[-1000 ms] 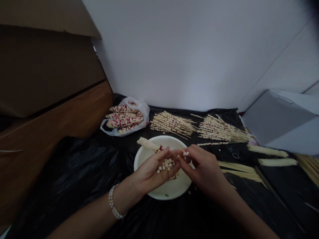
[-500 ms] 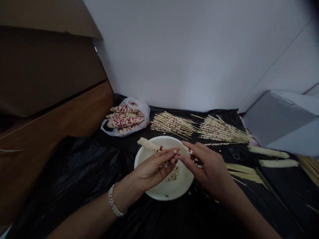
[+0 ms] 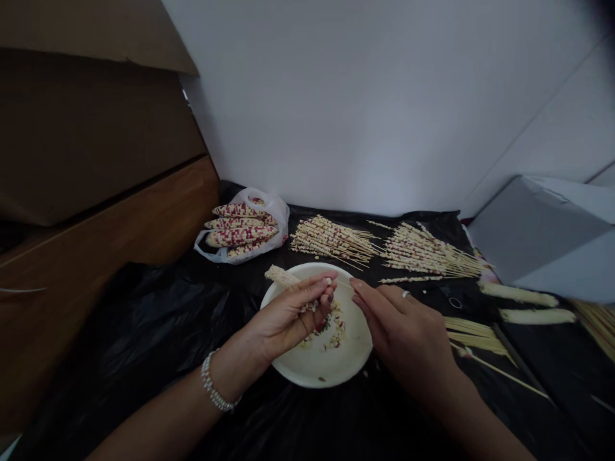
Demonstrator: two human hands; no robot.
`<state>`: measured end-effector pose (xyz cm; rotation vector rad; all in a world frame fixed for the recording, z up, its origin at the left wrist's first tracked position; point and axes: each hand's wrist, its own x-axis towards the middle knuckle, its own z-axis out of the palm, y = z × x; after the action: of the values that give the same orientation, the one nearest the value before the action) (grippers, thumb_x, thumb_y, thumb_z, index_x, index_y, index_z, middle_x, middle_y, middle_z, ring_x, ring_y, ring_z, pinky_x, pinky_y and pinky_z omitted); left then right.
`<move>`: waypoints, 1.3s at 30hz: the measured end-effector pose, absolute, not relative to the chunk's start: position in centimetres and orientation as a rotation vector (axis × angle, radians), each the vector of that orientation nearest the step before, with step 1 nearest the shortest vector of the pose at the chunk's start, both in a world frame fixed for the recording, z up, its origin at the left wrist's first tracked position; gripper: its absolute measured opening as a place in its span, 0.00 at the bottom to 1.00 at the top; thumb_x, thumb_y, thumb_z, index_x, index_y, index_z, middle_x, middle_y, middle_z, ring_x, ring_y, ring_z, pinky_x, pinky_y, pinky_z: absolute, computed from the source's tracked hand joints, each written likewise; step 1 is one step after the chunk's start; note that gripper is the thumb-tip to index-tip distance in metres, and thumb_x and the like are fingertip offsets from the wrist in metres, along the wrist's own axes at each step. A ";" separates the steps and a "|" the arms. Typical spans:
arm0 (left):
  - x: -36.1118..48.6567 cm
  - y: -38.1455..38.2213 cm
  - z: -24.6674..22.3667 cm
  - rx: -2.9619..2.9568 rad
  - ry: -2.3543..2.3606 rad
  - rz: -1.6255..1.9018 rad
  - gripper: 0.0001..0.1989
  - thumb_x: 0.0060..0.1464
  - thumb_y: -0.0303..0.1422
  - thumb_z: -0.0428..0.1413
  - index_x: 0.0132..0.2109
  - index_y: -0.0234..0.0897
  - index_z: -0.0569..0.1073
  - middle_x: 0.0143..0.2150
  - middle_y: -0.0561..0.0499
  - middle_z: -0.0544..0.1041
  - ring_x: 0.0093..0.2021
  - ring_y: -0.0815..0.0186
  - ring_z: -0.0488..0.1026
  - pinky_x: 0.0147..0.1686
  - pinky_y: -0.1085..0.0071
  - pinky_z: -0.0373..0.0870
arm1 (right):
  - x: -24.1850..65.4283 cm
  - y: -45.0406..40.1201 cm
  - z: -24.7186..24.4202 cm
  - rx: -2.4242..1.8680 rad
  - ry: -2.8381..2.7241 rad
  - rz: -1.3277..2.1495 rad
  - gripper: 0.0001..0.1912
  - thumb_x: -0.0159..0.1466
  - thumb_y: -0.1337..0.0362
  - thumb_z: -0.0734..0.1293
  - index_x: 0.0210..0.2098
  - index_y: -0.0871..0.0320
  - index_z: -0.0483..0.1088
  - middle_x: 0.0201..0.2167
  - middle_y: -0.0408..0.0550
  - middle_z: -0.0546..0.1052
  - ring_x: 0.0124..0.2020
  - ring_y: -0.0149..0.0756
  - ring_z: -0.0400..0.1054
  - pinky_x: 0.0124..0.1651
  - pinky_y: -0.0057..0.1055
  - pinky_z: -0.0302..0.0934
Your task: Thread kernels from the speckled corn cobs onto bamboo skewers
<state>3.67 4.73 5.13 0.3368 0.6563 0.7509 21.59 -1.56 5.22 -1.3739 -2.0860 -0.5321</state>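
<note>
My left hand (image 3: 300,314), with a beaded bracelet at the wrist, is over a white bowl (image 3: 321,378). It pinches a pale corn kernel (image 3: 328,282) between thumb and finger, and more kernels lie in its curled fingers. A mostly bare corn cob (image 3: 282,276) rests across the bowl's left rim, partly behind that hand. My right hand (image 3: 403,326), wearing a ring, is closed on a thin stick (image 3: 343,283), whose tip points at the kernel. Loose red and pale kernels (image 3: 336,330) lie in the bowl.
A plastic bag (image 3: 277,211) holds several red-speckled corn ears (image 3: 240,237). Two piles of kernel-threaded sticks (image 3: 331,240) (image 3: 418,250) lie near the wall. Bare sticks (image 3: 475,333), two pale cobs (image 3: 521,294) and a white box (image 3: 542,230) are at the right, on black plastic (image 3: 168,326).
My right hand has turned, and the stick's tip now shows between the hands. A long stick now shows right of that hand. More kernels in the bowl are visible.
</note>
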 end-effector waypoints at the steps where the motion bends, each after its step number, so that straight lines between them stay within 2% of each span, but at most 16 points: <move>1: 3.7 4.7 5.1 0.335 0.661 0.746 0.09 0.54 0.20 0.58 0.42 0.29 0.78 0.35 0.48 0.78 0.35 0.75 0.75 0.38 0.83 0.71 | 21.5 -1.6 5.2 -1.368 -2.092 -0.548 0.14 0.65 0.72 0.61 0.49 0.61 0.72 0.30 0.48 0.77 0.31 0.35 0.71 0.32 0.30 0.61; 5: 3.7 4.7 5.0 0.326 0.667 0.731 0.08 0.54 0.21 0.58 0.42 0.29 0.78 0.35 0.48 0.78 0.34 0.75 0.75 0.37 0.83 0.71 | 21.4 -1.7 5.0 -1.358 -2.103 -0.591 0.15 0.64 0.72 0.62 0.49 0.62 0.72 0.25 0.45 0.73 0.28 0.33 0.67 0.29 0.30 0.58; 27: 3.8 4.6 4.6 0.418 0.678 0.750 0.07 0.52 0.22 0.61 0.40 0.29 0.79 0.33 0.49 0.79 0.31 0.76 0.75 0.35 0.83 0.71 | 20.7 -2.2 4.6 -1.401 -2.108 -0.679 0.15 0.66 0.71 0.61 0.50 0.63 0.73 0.24 0.44 0.71 0.25 0.32 0.63 0.26 0.31 0.51; 34: 4.3 4.0 4.3 0.473 0.662 0.720 0.09 0.47 0.24 0.65 0.38 0.29 0.80 0.32 0.50 0.79 0.30 0.77 0.74 0.35 0.83 0.70 | 20.2 -2.2 4.5 -1.373 -2.086 -0.683 0.13 0.65 0.72 0.63 0.47 0.64 0.74 0.23 0.44 0.70 0.25 0.34 0.64 0.28 0.31 0.53; 39: 4.4 4.1 4.3 0.487 0.708 0.760 0.07 0.49 0.24 0.63 0.38 0.30 0.79 0.33 0.49 0.79 0.31 0.75 0.74 0.34 0.82 0.71 | 20.2 -1.9 4.2 -1.382 -2.068 -0.594 0.14 0.66 0.69 0.62 0.50 0.66 0.72 0.25 0.46 0.72 0.26 0.34 0.66 0.28 0.31 0.55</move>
<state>4.42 4.09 4.29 0.4874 0.7081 0.7604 20.22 -1.91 4.21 -1.3817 -2.0678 -0.5936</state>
